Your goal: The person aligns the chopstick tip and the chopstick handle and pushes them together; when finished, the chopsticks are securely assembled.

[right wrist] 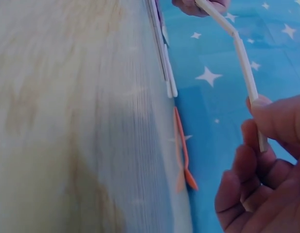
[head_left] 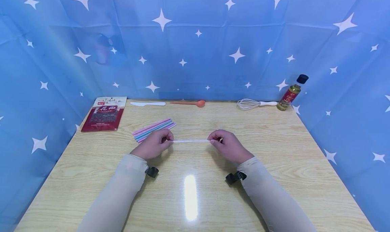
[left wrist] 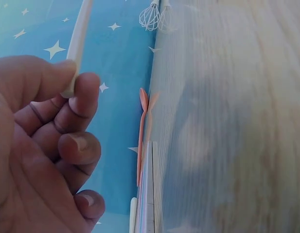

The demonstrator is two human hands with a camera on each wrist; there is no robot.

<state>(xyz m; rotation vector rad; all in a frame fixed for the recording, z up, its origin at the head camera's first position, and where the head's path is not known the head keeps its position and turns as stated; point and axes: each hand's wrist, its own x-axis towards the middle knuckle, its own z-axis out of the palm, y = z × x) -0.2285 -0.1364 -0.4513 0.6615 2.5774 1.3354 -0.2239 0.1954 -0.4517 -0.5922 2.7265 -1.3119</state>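
Observation:
A thin white straw (head_left: 191,141) stretches between my two hands above the table. My left hand (head_left: 155,143) pinches its left end; in the left wrist view the straw's tip (left wrist: 69,90) pokes out between thumb and forefinger. Thumb and fingers of my right hand (head_left: 228,146) pinch the other end. Seen from the right wrist, the straw (right wrist: 246,68) has a kink partway along and its two halves stand at an angle. Just beyond my left hand lies a bunch of pink, blue and white straws (head_left: 154,128), partly hidden by that hand.
Along the back edge lie a white knife (head_left: 148,103), an orange spoon (head_left: 200,103) and a whisk (head_left: 248,104). A bottle of yellowish liquid (head_left: 288,97) stands at back right. A red spice packet (head_left: 104,115) lies at back left. A starry blue curtain (head_left: 195,49) surrounds the wooden table (head_left: 274,147).

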